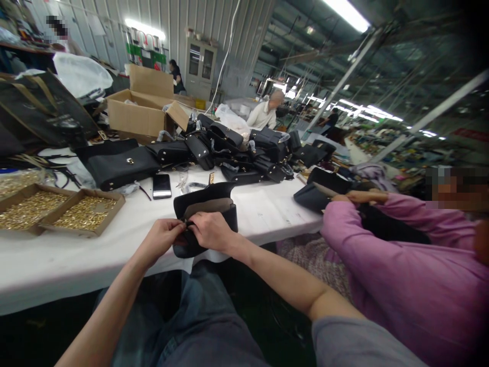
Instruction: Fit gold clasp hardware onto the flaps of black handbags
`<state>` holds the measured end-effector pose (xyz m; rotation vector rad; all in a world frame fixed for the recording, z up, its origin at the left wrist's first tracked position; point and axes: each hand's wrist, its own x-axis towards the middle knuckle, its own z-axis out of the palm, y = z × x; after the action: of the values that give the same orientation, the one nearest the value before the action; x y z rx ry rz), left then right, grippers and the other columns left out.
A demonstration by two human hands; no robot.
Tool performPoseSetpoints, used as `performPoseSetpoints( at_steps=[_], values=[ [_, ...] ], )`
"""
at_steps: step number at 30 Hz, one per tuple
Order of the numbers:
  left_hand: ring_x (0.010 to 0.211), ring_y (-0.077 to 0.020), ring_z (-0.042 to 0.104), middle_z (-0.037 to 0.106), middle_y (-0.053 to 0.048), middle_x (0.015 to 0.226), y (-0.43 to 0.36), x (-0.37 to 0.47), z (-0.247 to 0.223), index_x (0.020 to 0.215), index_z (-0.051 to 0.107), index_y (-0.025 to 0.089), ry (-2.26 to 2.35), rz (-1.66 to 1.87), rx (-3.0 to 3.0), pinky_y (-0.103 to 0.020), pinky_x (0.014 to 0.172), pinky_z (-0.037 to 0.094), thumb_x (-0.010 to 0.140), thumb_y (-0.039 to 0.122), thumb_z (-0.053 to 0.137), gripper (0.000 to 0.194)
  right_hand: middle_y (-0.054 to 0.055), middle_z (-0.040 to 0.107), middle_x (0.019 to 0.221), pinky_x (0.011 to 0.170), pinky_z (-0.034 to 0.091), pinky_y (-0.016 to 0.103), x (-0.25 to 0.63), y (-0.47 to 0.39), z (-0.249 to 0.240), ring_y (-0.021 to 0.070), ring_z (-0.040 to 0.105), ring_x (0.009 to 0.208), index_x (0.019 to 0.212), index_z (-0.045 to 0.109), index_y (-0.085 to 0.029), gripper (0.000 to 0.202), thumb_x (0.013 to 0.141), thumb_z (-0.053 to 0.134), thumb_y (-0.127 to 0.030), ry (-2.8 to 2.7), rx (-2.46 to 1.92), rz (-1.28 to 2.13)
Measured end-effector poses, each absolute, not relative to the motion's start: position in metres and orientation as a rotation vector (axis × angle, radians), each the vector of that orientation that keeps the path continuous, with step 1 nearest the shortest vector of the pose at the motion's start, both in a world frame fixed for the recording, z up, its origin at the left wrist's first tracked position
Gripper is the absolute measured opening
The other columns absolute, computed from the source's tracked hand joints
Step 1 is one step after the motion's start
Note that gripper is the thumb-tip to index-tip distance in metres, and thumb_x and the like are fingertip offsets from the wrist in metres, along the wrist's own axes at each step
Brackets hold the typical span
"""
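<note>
A small black bag [204, 196] with its flap raised and a beige inside showing rests at the front edge of the white table [263, 209]. My left hand [164, 237] is closed at the bag's near edge, thumb and fingertips pinched together. Right beside it, my right hand [214, 232] grips the same edge with curled fingers. The fingertips of both hands nearly meet around a small dark spot, too small to make out. A black phone [162, 186] lies behind my left hand.
Two cardboard trays of gold-coloured metal pieces [84, 211] stand at the left. Black bags [237, 153] are piled along the back, near an open cardboard box [137, 112]. At the right, a person in a pink top [412, 275] handles a dark bag [311, 196].
</note>
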<state>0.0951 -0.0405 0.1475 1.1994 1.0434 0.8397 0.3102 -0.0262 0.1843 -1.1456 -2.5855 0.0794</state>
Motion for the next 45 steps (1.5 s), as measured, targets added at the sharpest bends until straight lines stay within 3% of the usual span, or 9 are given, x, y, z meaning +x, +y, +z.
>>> performPoseSetpoints(
  at_steps=[5,15,27,35,39,42,45],
  values=[
    [0.081,-0.0283,0.074,0.073,-0.006,0.079,-0.042,0.095,0.145,0.092,0.078,0.013,1.029,0.847,1.186,-0.042,0.080,0.068,0.085,0.063,0.081,0.051,0.011,0.078,0.110,0.078,0.053,0.035,0.313,-0.023,0.183,0.0273,0.074,0.097,0.112,0.073,-0.017,0.011,0.104,0.071,-0.023,-2.598,-1.083,0.118],
    [0.083,-0.0297,0.075,0.076,-0.010,0.082,-0.053,0.099,0.152,0.096,0.079,0.010,1.083,0.907,1.075,-0.042,0.082,0.067,0.081,0.070,0.086,0.063,0.008,0.078,0.116,0.095,0.057,0.035,0.306,-0.023,0.177,0.0270,0.074,0.108,0.114,0.072,-0.019,0.018,0.096,0.071,-0.013,-2.418,-1.067,0.331],
    [0.080,-0.0261,0.071,0.077,-0.012,0.086,-0.065,0.105,0.154,0.099,0.081,0.008,1.130,1.015,0.949,-0.040,0.080,0.065,0.076,0.075,0.088,0.071,0.010,0.074,0.113,0.089,0.054,0.035,0.305,-0.023,0.173,0.0264,0.071,0.103,0.118,0.070,-0.017,0.014,0.106,0.062,-0.019,-2.538,-1.065,0.196],
    [0.081,-0.0221,0.068,0.073,-0.008,0.084,-0.081,0.113,0.142,0.100,0.079,0.012,1.087,1.162,0.870,-0.034,0.081,0.059,0.086,0.070,0.085,0.060,0.009,0.079,0.122,0.100,0.055,0.034,0.312,-0.020,0.193,0.0266,0.075,0.113,0.121,0.077,-0.018,0.016,0.108,0.069,-0.018,-2.486,-1.050,0.443],
    [0.092,-0.0237,0.071,0.078,-0.010,0.096,-0.092,0.114,0.138,0.117,0.081,0.013,1.066,1.229,0.950,-0.034,0.086,0.056,0.093,0.066,0.081,0.058,0.011,0.080,0.120,0.103,0.054,0.035,0.313,-0.019,0.195,0.0277,0.075,0.113,0.120,0.078,-0.017,0.018,0.108,0.064,-0.015,-2.463,-1.093,0.472],
    [0.113,-0.0304,0.072,0.080,-0.014,0.118,-0.103,0.111,0.137,0.132,0.079,0.016,1.106,1.252,1.004,-0.042,0.103,0.056,0.095,0.064,0.080,0.060,0.011,0.080,0.118,0.097,0.054,0.035,0.309,-0.021,0.198,0.0279,0.076,0.110,0.118,0.077,-0.018,0.018,0.108,0.063,-0.016,-2.526,-1.143,0.420],
    [0.132,-0.0352,0.066,0.073,-0.014,0.141,-0.115,0.109,0.138,0.145,0.071,0.020,1.159,1.279,1.161,-0.051,0.117,0.051,0.094,0.057,0.083,0.064,0.010,0.079,0.117,0.090,0.053,0.034,0.305,-0.023,0.203,0.0277,0.076,0.106,0.115,0.077,-0.018,0.019,0.109,0.060,-0.017,-2.604,-1.161,0.336]
  ],
)
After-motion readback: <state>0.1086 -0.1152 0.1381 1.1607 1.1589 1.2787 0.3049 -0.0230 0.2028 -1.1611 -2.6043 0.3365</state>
